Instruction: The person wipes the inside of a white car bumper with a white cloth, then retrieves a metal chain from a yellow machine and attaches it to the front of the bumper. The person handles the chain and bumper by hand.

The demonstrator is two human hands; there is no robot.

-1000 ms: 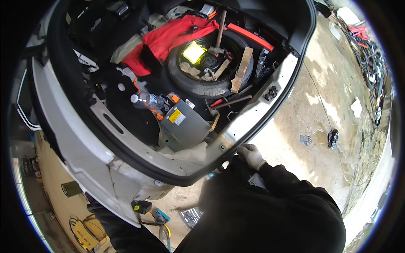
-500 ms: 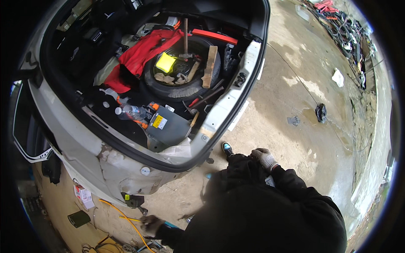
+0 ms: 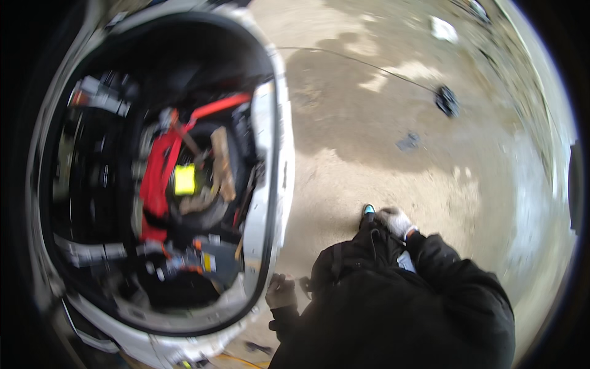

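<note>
In the head view my right hand (image 3: 394, 221), in a pale knit glove, is closed beside my dark clothing, above a pale object (image 3: 405, 261) at my side; what it grips, if anything, is hidden. My gloved left hand (image 3: 281, 291) hangs by the white car's rear sill (image 3: 263, 172), fingers curled and slightly blurred; I cannot make out anything in it. In the open boot lie a red cloth (image 3: 158, 169), a yellow square item (image 3: 184, 179), a wooden block (image 3: 222, 161), a red bar (image 3: 218, 106) and a grey metal box (image 3: 221, 263), all smeared by motion.
Right of the car is a stained concrete floor (image 3: 332, 98) with a thin cable, a black bundle (image 3: 447, 100), a grey glove-like item (image 3: 407, 141) and a white scrap (image 3: 444, 29). My shoe (image 3: 369, 209) shows on it; a yellow hose (image 3: 236, 359) lies bottom left.
The view has swung, so the boot sits further left and rotated, with more floor showing. My left hand has risen from the lower left toward the sill; my right stays at my body.
</note>
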